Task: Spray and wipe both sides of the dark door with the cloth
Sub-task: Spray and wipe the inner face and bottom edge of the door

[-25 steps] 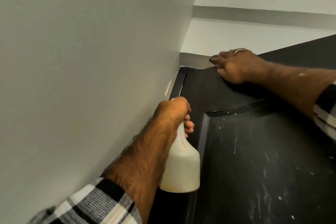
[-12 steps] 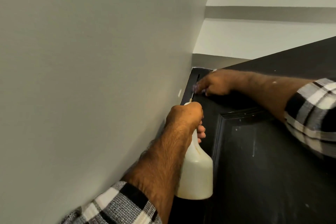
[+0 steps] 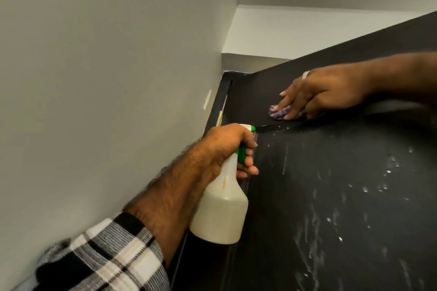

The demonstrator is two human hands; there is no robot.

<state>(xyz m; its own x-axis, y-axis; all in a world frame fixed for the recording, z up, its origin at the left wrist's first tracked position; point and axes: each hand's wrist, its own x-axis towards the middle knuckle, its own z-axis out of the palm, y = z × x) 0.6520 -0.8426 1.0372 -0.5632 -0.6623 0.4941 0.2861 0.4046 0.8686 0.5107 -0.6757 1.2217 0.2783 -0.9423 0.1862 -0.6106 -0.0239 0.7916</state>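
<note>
A cream spray bottle (image 3: pixel 221 210) is grasped at its neck by the left grip (image 3: pixel 227 146), fingers curled round the green trigger, the nozzle turned toward the dark door (image 3: pixel 331 196). Up and to the right of that grip, a purple cloth (image 3: pixel 279 112) is pressed flat against the door's upper rail by the right grip (image 3: pixel 324 94), its fingers held mostly straight over it. Below the right grip, the door panel is speckled with white droplets and runs (image 3: pixel 314 227).
</note>
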